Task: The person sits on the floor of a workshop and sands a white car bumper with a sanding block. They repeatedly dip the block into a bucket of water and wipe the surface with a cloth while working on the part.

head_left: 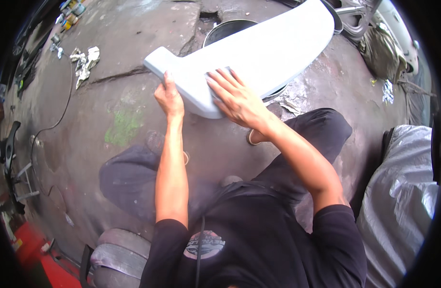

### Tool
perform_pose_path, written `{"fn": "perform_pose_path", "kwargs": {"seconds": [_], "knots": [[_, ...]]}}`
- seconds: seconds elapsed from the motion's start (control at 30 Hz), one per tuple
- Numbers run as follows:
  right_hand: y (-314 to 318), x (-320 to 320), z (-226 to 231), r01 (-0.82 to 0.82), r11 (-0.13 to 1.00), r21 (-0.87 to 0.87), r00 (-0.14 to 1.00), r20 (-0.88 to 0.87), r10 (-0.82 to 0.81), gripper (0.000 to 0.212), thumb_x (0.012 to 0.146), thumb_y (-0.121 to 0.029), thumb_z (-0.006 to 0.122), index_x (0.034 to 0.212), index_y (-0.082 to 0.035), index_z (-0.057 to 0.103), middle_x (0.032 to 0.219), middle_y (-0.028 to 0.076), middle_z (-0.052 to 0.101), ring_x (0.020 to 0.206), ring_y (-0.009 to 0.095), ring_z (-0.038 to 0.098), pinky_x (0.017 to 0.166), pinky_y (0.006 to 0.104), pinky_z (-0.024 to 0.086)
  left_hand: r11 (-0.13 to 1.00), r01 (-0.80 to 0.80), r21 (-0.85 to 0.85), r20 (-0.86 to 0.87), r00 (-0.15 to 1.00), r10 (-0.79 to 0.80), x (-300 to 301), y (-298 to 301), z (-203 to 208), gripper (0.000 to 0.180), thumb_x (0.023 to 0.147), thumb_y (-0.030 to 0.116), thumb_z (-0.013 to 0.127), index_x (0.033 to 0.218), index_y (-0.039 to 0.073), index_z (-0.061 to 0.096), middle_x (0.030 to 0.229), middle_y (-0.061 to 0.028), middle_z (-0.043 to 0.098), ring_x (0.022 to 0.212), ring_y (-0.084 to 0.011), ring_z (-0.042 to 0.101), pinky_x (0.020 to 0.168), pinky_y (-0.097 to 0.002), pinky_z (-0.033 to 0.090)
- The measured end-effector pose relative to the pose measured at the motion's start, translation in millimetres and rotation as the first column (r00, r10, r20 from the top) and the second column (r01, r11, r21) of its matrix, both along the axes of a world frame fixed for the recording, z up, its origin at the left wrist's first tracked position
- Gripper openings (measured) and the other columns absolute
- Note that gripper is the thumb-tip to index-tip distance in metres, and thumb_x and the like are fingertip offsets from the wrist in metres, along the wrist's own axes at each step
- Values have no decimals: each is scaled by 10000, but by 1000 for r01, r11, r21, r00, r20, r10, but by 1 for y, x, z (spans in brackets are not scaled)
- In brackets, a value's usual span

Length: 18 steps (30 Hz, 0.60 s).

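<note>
A long, pale white panel (263, 53), curved and shaped like a car body part, lies slanting in front of me. Its narrower, stepped end points toward my left. My left hand (170, 100) grips the near left edge, thumb on top and the other fingers curled at the side and partly hidden. On the panel's upper face my right hand (237, 98) lies flat, fingers stretched out. Small greyish edges show beside these fingertips; whether something thin lies under them I cannot tell. Beneath the panel stands a round dark container (228, 30), mostly covered by it.
Crumpled paper (86, 63) and a thin hose (62, 115) lie on the stained floor at left. Small cans (71, 10) stand far left. A silver cover (398, 206) drapes something at right. A red object (38, 254) is low at left.
</note>
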State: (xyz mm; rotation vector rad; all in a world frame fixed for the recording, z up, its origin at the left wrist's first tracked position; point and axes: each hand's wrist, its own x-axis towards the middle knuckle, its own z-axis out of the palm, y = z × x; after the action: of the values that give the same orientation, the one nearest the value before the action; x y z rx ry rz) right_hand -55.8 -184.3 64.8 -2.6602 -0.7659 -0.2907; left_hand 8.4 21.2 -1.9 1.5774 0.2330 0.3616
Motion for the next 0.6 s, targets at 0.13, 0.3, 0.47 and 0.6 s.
{"fn": "perform_pose_path", "kwargs": {"seconds": [0.13,0.3,0.47,0.6], "knots": [[-102,21,2,363,923,-130,924,-82,-374,505,1013,-214,534,1471,-3,500,1563,228,455,1502,341,376,1256,498,248,999,11,39,0,1000,-11,-5,0,-1,652,1013,505,612,846,-121,679,684,-62,634,685,-152,561,642,-379,453],[-74,36,-33,405,728,-553,912,297,-282,553,935,-152,535,1374,181,490,1492,311,490,1445,391,438,1246,470,285,999,-2,40,23,1000,1,-3,-8,-2,654,1020,493,600,866,-137,679,719,-66,658,704,-151,572,649,-369,458],[-61,25,-14,265,855,-446,964,134,-229,519,1077,-243,418,1490,69,452,1607,250,383,1515,354,354,1273,511,204,1000,28,-11,24,999,-28,-3,-7,0,630,1029,497,598,911,-112,704,750,-54,675,732,-137,588,688,-339,473],[-141,64,2,576,815,-58,816,-19,-578,521,1058,-208,429,1481,97,437,1594,279,387,1493,374,384,1249,524,260,999,35,-6,1,999,-35,0,-12,3,621,1033,488,593,910,-111,699,767,-50,676,745,-143,589,694,-340,473]]}}
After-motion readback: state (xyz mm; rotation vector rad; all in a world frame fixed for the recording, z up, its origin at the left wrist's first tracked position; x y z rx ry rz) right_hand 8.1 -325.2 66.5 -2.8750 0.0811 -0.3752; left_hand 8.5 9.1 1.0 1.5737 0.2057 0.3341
